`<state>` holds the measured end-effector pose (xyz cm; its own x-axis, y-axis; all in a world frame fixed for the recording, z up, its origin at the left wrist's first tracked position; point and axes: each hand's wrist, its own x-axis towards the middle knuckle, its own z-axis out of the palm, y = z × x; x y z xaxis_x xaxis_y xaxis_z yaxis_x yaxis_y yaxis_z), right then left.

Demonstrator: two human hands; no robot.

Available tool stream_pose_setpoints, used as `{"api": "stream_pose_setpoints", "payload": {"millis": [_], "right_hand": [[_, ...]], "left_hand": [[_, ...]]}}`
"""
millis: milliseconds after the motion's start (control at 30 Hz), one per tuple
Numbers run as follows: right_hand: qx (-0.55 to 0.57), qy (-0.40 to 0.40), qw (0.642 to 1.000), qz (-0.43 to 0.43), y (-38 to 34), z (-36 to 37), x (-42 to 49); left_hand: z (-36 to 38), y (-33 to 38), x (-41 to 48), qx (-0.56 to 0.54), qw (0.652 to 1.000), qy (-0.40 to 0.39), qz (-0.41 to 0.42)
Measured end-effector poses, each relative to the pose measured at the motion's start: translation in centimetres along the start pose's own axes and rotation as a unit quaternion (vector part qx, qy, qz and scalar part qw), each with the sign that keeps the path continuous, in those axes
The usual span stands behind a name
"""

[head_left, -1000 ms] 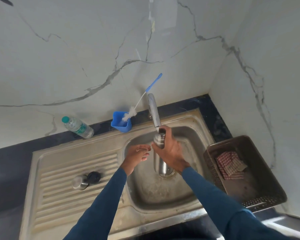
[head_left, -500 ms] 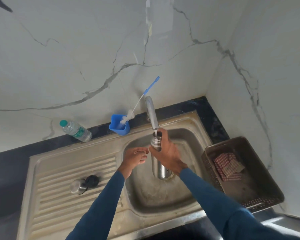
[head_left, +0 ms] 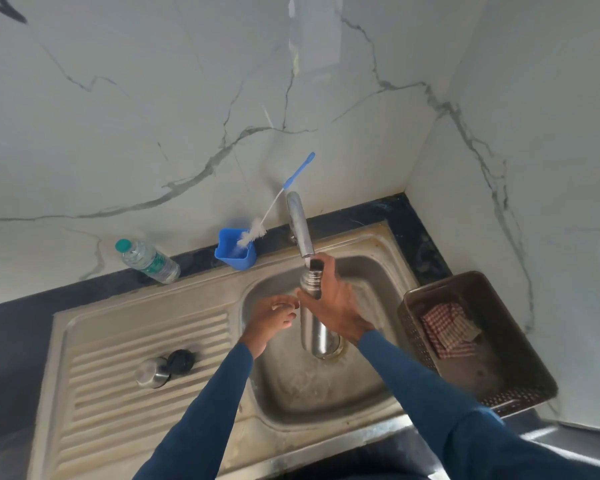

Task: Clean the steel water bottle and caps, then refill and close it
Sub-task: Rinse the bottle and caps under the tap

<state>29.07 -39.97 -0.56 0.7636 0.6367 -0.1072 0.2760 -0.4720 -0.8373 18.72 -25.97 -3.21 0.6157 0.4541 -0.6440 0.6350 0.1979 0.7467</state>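
Upright, steel bottle (head_left: 319,337) under tap (head_left: 300,226), right hand (head_left: 336,306) gripping, plastic bottle (head_left: 149,259) label illegible.

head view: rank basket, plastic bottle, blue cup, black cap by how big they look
1. basket, clearly largest
2. plastic bottle and blue cup: too alike to rank; the bottle is longer, the cup wider
3. black cap, smallest

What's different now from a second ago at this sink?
Nothing has visibly moved. The right hand still grips the steel bottle upright under the tap, the left hand stays beside it holding nothing, and the steel cap and black cap remain on the drainboard.
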Motion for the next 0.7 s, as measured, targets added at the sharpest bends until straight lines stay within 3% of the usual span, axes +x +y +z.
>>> {"api": "stream_pose_setpoints", "payload": {"millis": [67, 167, 267, 300, 400, 500, 633, 700], "right_hand": [[0.025, 0.030, 0.999, 0.010, 0.2, 0.2, 0.0], [-0.012, -0.030, 0.999, 0.001, 0.7, 0.6, -0.7], [0.022, 0.067, 0.997, 0.011, 0.9, 0.3, -0.8], [0.029, 0.061, 0.998, 0.020, 0.7, 0.2, -0.8], [-0.016, -0.054, 0.998, 0.014, 0.0, 0.3, -0.8], [0.000, 0.011, 1.000, 0.017, -0.3, 0.3, -0.5], [-0.030, -0.055, 0.998, 0.027, 0.3, 0.7, -0.5], [-0.012, -0.028, 0.999, 0.024, 0.2, 0.3, -0.4]], "left_hand": [[0.1, 0.2, -0.2, -0.004, 1.000, 0.004, 0.002], [0.3, -0.2, -0.5, 0.005, 1.000, 0.001, 0.000], [0.1, -0.4, -0.6, 0.006, 1.000, 0.006, 0.015], [0.0, -0.6, -0.8, 0.010, 1.000, 0.007, 0.013], [0.2, -0.8, -1.2, 0.009, 1.000, 0.003, -0.003], [0.3, -0.5, -1.1, 0.003, 1.000, 0.012, 0.013], [0.6, -0.1, -1.7, 0.010, 1.000, 0.013, 0.011], [0.5, 0.2, -1.6, 0.012, 1.000, 0.013, 0.009]]}}
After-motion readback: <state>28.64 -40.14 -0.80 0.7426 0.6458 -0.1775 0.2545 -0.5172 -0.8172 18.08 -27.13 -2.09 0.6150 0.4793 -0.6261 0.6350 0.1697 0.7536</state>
